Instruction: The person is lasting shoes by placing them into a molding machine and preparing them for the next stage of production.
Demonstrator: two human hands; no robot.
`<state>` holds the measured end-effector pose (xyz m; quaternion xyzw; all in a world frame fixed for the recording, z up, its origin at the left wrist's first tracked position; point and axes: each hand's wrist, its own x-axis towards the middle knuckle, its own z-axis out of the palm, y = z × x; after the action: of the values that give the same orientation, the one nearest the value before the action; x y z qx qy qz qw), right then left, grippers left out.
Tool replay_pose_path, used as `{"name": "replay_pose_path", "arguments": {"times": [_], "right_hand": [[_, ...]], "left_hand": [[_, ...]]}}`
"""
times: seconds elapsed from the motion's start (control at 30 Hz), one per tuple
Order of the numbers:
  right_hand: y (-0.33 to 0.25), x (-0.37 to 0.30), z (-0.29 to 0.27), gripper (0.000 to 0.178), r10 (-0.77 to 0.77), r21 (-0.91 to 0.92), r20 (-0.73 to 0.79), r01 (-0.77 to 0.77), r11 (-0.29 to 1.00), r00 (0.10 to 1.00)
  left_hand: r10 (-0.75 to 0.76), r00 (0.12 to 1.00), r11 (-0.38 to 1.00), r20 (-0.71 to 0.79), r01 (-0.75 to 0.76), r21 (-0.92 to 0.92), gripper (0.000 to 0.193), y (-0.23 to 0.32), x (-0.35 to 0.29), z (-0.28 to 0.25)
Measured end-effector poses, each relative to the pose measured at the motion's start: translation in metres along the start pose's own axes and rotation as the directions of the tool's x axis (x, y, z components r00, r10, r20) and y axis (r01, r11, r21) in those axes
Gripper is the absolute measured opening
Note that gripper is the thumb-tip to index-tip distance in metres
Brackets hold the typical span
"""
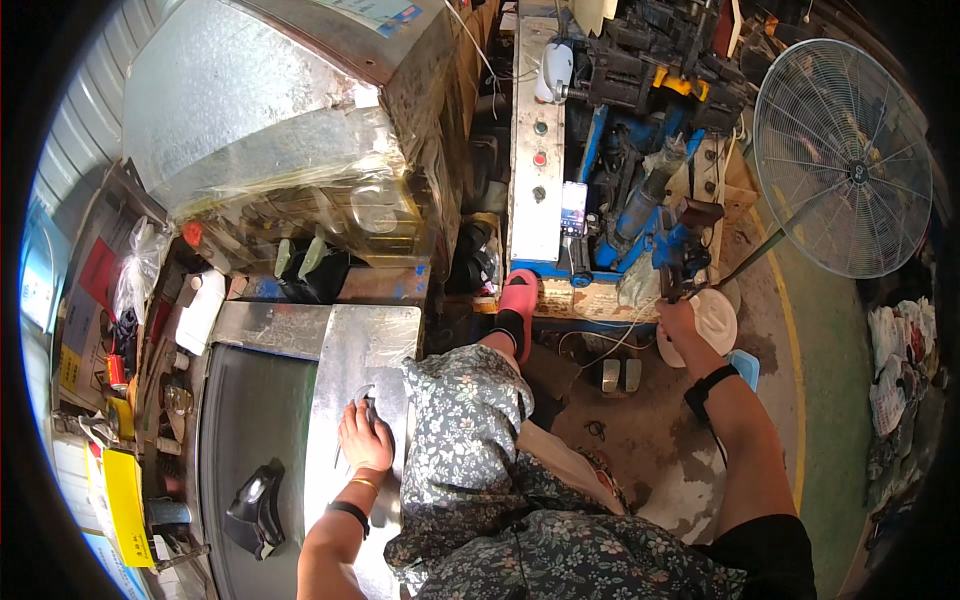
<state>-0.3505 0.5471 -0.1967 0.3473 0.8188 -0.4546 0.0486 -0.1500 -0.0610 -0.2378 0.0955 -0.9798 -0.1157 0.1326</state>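
My left hand (365, 437) lies flat with fingers stretched on a shiny metal plate (345, 340). A small dark shape at its fingertips is partly covered, and I cannot tell what it is. To the left, a glossy black shoe upper (258, 508) lies on a dark green conveyor belt (225, 420). My right hand (677, 318) reaches forward, its fingers closed at the lower end of a blue and black machine head (680, 245). What it grips is hidden. Black pieces with pale green parts (310, 268) rest beyond the metal plate.
A white control panel (538, 170) with buttons and a phone (574, 208) are ahead. A large fan (850, 160) stands far right beside a white round lid-like disc (715, 320). Pedals (620, 376) sit on the floor; a pink slipper (518, 300) is on my foot. A plastic-covered metal housing (270, 110) rises at left.
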Motion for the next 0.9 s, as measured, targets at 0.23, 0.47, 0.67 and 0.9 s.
{"name": "replay_pose_path", "arguments": {"times": [0.23, 0.47, 0.67, 0.9], "right_hand": [[0.0000, 0.0006, -0.0015, 0.031, -0.004, 0.012, -0.002, 0.004, 1.000, 1.000], [0.0033, 0.0025, 0.0004, 0.033, -0.023, 0.031, -0.011, 0.023, 0.999, 1.000], [0.0036, 0.0031, -0.0001, 0.031, -0.002, 0.036, -0.006, 0.002, 0.999, 1.000], [0.0003, -0.0018, -0.0013, 0.031, -0.011, 0.061, 0.004, 0.011, 0.998, 1.000]], "left_hand": [[0.008, 1.000, 1.000, -0.003, -0.008, 0.015, 0.055, -0.0007, -0.0012, 0.0003], [0.031, 0.999, 0.999, -0.016, -0.031, 0.017, 0.054, -0.0021, -0.0013, 0.0010], [0.017, 1.000, 1.000, -0.006, -0.017, 0.019, 0.054, -0.0021, -0.0009, 0.0010], [0.022, 1.000, 1.000, -0.010, -0.022, 0.008, 0.054, -0.0017, -0.0012, 0.0007]]}}
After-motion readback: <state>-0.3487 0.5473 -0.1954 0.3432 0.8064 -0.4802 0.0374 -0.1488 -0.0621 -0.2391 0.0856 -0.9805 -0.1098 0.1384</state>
